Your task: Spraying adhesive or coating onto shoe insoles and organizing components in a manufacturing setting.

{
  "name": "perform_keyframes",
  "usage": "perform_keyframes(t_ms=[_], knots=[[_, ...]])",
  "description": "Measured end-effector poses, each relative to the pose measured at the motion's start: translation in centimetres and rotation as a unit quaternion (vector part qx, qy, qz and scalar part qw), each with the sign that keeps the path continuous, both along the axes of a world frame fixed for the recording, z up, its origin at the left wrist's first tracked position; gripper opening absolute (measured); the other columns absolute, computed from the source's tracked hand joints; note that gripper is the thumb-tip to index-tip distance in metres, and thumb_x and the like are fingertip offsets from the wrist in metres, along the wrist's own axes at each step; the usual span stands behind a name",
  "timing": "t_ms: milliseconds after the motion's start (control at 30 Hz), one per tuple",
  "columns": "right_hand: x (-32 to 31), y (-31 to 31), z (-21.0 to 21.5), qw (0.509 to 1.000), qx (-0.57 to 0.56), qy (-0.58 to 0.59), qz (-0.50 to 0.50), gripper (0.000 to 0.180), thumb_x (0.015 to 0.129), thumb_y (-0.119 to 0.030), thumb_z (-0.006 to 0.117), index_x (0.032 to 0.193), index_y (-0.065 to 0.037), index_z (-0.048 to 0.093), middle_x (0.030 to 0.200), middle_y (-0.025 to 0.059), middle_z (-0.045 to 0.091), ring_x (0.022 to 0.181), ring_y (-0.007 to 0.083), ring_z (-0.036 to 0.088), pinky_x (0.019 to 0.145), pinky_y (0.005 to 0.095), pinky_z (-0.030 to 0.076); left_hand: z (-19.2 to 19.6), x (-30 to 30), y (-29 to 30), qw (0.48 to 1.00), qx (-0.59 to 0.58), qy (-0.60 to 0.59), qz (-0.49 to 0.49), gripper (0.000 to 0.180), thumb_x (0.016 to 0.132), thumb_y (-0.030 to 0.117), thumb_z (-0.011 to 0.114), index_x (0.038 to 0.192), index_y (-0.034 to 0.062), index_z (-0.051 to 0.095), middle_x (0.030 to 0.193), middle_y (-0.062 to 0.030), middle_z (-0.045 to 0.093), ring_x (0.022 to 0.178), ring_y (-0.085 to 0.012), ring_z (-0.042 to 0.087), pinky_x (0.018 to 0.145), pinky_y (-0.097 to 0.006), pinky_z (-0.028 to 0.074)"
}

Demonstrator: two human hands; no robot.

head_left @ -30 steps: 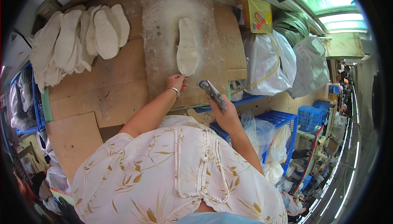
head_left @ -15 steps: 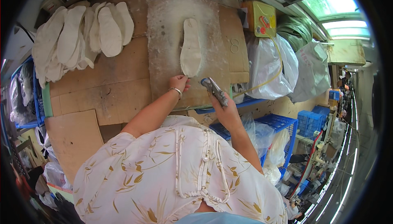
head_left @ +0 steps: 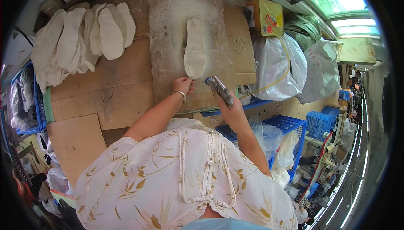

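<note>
Spray gun (head_left: 221,90): nozzle end a touch nearer the insole (head_left: 195,48) than 1 s ago; gap remains btwn them.
Insole: same spot as bef., lying flat on the whitish-dusted sheet (head_left: 168,61), long axis pointing away fr. wearer.
Left hand (head_left: 183,85): thumb & fingertips pinching insole's near end, same as ½ s ago.
Right hand (head_left: 231,110): wrapped round spray gun, just R of insole's near end.
Insole pile (head_left: 111,36): unchanged, upper L, overlapping pcs, same off-white.
Surface (head_left: 105,78): brown cardboard, stained, w/ seams; dusted sheet lies on top, whitest around insole.
Yellow box (head_left: 269,17): far R of surface, red item on its face; yellow hose (head_left: 288,61) hangs below.
Bags: white plastic bag (head_left: 273,68) beside grey sack (head_left: 320,70), both R.
Room: blue rack (head_left: 286,122) lower R, blue crates (head_left: 318,122) beyond; bright window (head_left: 341,5) upper R.
</note>
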State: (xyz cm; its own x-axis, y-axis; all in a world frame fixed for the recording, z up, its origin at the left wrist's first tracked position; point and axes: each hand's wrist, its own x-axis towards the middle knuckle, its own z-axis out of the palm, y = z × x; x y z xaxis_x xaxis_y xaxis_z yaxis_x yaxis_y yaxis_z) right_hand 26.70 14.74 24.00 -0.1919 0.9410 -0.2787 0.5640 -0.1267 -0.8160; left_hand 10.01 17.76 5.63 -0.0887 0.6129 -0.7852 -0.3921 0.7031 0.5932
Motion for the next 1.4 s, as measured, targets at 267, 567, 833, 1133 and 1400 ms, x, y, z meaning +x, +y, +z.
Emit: perform_keyframes(t_ms=[267,567,833,1133,1400], knots=[[-0.4,0.8,0.5,0.999,-0.030,-0.014,-0.003,0.024,0.087,-0.024,0.058,0.089,0.000,0.054,0.067,0.0112,0.053,0.059,0.0187,0.043,0.058,0.0312,0.040,-0.1,0.3,0.1,1.000,0.003,0.005,0.011,0.023,0.086,0.022,0.057,0.096,0.0018,0.062,0.081,-0.0049,0.067,0.056,-0.0128,0.061,0.044,-0.023,0.046],[2.7,12.5,6.0,0.996,-0.042,0.005,-0.072,0.026,0.085,-0.029,0.056,0.088,-0.005,0.067,0.061,-0.0015,0.054,0.042,0.0063,0.043,0.040,0.0215,0.033,0.0,-0.1,0.0,1.000,0.003,0.012,-0.021,0.027,0.086,0.026,0.057,0.102,0.0050,0.061,0.088,-0.0028,0.067,0.061,-0.0127,0.063,0.047,-0.023,0.047],[1.6,27.3,1.2,0.993,-0.084,0.061,-0.063,0.026,0.083,-0.027,0.059,0.085,-0.001,0.062,0.076,0.0056,0.063,0.045,0.0118,0.049,0.040,0.0272,0.039,0.1,0.3,-0.2,1.000,0.002,0.012,0.003,0.021,0.085,0.023,0.058,0.093,0.0038,0.063,0.081,-0.0038,0.067,0.055,-0.0112,0.061,0.043,-0.022,0.046],[-1.7,30.3,-3.7,0.996,-0.055,0.027,-0.064,0.038,0.084,-0.039,0.060,0.076,-0.002,0.059,0.062,0.0046,0.054,0.039,0.0138,0.043,0.036,0.0305,0.033,-0.5,0.3,-0.5,1.000,0.011,0.013,0.015,0.024,0.086,0.024,0.058,0.098,0.0029,0.062,0.086,-0.0048,0.067,0.059,-0.0116,0.063,0.046,-0.021,0.046],[-1.3,31.6,-4.8,0.997,-0.056,0.017,-0.058,0.040,0.085,-0.042,0.059,0.073,-0.004,0.059,0.060,0.0044,0.053,0.038,0.0141,0.043,0.035,0.0308,0.033,-0.6,0.3,-0.7,0.999,0.023,0.026,0.008,0.025,0.087,0.024,0.057,0.098,0.0024,0.062,0.086,-0.0050,0.067,0.060,-0.0117,0.063,0.048,-0.022,0.046]])
